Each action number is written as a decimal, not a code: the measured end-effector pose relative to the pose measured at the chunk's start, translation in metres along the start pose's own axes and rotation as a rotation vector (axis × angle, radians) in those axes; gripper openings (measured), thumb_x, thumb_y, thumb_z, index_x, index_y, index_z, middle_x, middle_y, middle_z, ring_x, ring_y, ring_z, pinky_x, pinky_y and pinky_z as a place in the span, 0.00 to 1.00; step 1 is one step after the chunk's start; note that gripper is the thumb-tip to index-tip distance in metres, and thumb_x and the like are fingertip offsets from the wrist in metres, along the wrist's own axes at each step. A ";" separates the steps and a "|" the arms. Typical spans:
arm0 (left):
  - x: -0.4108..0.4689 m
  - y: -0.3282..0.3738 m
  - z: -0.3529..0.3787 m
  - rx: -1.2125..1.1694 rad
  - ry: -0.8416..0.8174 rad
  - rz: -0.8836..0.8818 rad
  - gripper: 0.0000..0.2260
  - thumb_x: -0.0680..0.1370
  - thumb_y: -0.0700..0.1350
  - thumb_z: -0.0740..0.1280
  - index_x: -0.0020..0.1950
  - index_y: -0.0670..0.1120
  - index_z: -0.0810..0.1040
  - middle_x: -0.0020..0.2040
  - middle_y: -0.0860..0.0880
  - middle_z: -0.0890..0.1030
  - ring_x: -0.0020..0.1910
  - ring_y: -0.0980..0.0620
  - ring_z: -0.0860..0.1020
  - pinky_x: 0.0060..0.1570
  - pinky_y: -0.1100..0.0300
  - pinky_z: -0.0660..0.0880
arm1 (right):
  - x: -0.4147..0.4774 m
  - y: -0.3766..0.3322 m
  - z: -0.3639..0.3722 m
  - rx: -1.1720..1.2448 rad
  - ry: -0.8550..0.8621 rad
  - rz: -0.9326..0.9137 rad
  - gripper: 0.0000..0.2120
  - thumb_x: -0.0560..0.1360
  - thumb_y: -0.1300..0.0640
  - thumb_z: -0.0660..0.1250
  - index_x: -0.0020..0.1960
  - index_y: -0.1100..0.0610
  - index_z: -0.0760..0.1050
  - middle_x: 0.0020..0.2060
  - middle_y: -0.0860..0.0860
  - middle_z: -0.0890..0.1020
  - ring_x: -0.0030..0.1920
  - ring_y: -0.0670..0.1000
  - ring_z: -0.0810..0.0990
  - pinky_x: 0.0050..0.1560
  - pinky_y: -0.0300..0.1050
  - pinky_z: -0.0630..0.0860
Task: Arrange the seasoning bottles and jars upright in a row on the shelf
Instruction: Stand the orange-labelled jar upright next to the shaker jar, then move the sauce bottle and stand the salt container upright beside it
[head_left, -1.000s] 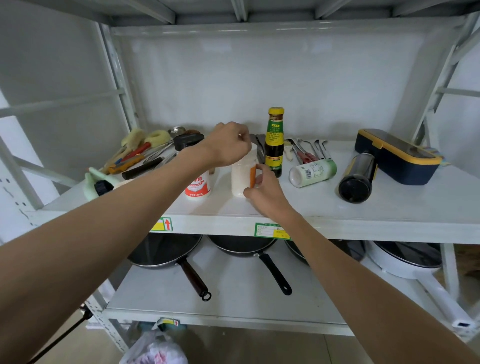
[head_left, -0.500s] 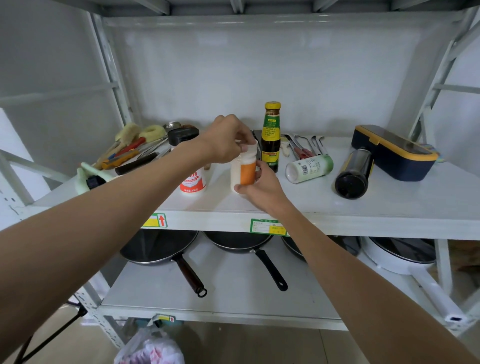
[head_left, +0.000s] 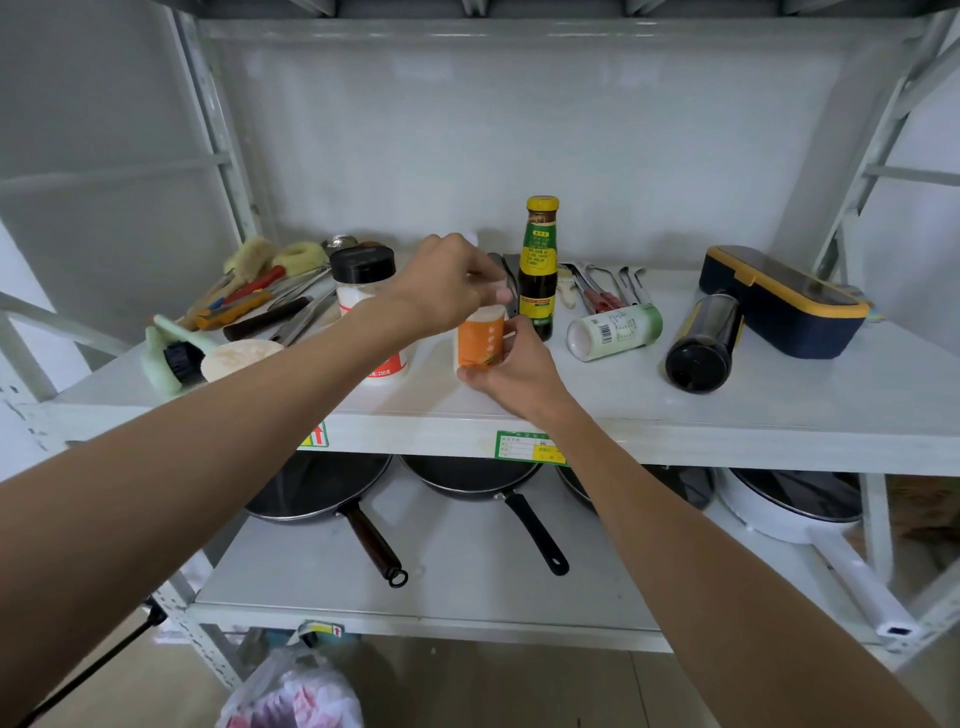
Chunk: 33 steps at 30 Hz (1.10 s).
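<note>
Here, orange-label jar (head_left: 480, 343) upright, both hands gripping, cap up

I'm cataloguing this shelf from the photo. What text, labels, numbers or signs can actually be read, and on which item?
"250", after unreadable print: low on the white jar with a black lid.
Red up arrow, no words: sticker on the shelf edge.
Barcode, digits too small: lying white bottle.
Too blurred to read: orange-label jar, sauce bottle, green-and-yellow shelf tag.
</note>
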<state>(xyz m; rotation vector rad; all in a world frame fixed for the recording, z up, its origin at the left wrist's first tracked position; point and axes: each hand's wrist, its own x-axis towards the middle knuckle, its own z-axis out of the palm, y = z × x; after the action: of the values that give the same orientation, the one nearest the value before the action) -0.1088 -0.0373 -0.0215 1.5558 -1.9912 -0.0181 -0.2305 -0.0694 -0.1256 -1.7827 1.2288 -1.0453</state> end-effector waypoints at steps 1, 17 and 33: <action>0.001 -0.001 0.001 -0.010 0.024 -0.006 0.11 0.77 0.45 0.71 0.58 0.44 0.84 0.56 0.46 0.84 0.55 0.53 0.78 0.48 0.68 0.67 | 0.000 -0.001 0.000 -0.003 -0.004 -0.003 0.29 0.66 0.54 0.78 0.60 0.53 0.65 0.53 0.49 0.78 0.50 0.47 0.79 0.40 0.33 0.70; -0.001 -0.012 0.003 -0.061 0.067 0.001 0.11 0.74 0.30 0.69 0.53 0.39 0.84 0.52 0.43 0.85 0.55 0.47 0.82 0.59 0.55 0.77 | -0.002 -0.001 -0.002 0.016 0.010 -0.020 0.29 0.65 0.53 0.80 0.60 0.56 0.69 0.46 0.46 0.77 0.43 0.39 0.75 0.37 0.32 0.68; 0.026 0.008 -0.032 0.065 -0.162 -0.016 0.18 0.70 0.42 0.77 0.59 0.43 0.82 0.56 0.47 0.84 0.57 0.51 0.81 0.55 0.64 0.72 | 0.001 -0.016 -0.027 -0.032 -0.213 0.035 0.30 0.69 0.65 0.74 0.66 0.56 0.65 0.50 0.46 0.76 0.49 0.45 0.77 0.44 0.38 0.74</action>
<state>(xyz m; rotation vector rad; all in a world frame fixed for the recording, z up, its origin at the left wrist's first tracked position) -0.1042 -0.0469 0.0191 1.6574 -2.1232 -0.0894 -0.2493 -0.0690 -0.1004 -1.8377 1.1467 -0.7961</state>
